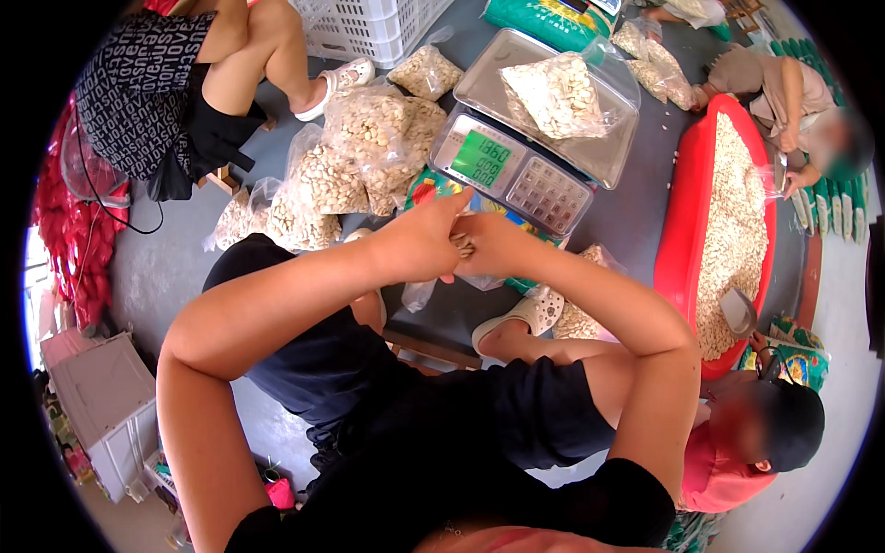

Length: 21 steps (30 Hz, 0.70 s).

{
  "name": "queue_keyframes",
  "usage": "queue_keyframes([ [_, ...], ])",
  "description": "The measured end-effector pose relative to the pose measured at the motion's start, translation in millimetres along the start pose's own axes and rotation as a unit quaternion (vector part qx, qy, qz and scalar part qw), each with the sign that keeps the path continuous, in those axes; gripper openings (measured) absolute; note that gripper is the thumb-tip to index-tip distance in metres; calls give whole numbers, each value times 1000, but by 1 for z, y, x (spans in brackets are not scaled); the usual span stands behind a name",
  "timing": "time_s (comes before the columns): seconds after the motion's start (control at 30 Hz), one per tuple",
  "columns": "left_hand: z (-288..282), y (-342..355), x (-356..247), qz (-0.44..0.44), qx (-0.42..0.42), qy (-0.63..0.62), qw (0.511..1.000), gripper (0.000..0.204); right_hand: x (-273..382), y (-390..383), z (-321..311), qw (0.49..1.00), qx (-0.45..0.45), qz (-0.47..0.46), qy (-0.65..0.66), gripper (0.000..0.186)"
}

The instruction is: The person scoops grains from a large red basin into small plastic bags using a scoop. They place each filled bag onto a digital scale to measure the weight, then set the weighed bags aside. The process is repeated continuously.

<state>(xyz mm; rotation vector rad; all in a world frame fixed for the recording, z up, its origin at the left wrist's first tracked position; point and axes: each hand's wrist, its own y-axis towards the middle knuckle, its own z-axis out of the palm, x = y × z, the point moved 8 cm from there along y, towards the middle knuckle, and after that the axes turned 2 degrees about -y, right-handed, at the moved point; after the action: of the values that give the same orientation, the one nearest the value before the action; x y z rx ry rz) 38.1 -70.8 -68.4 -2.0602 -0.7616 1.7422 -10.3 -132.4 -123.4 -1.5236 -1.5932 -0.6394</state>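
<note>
My left hand [426,238] and my right hand [491,245] meet in front of the scale, fingers closed and partly hidden behind the backs of the hands. They hold a clear plastic bag [419,294]; its film hangs below, and a few pale pieces like beans or seeds show between the hands. Just beyond, the digital scale [486,164] has a lit green display and a keypad. On its metal pan [608,155] rests a filled clear bag [555,96] of the same pale pieces, lying on its side.
Several filled bags [369,129] are heaped left of the scale. A long red tub [678,235] of loose pale pieces, with a scoop [738,311], stands right. Co-workers sit at left, far right and lower right. A white crate [373,32] stands behind; another bag [578,318] lies near my shoe.
</note>
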Motion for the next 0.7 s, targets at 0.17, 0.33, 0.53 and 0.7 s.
queue_keyframes([
  [0.17, 1, -12, -7, 1, -19, -40, 999, 74, 14, 7, 21, 981, 135, 122, -61, 18],
  [0.33, -7, -16, -19, 3, -17, -72, 997, 74, 30, 8, 29, 958, -40, -191, -209, 12],
  [0.53, -6, -7, -1, -7, -7, 7, 1000, 76, 22, -8, -47, 916, 183, 135, -330, 15],
  [0.7, -5, -6, -5, 1, -11, 63, 998, 76, 26, -25, -225, 782, -167, 257, -542, 22],
])
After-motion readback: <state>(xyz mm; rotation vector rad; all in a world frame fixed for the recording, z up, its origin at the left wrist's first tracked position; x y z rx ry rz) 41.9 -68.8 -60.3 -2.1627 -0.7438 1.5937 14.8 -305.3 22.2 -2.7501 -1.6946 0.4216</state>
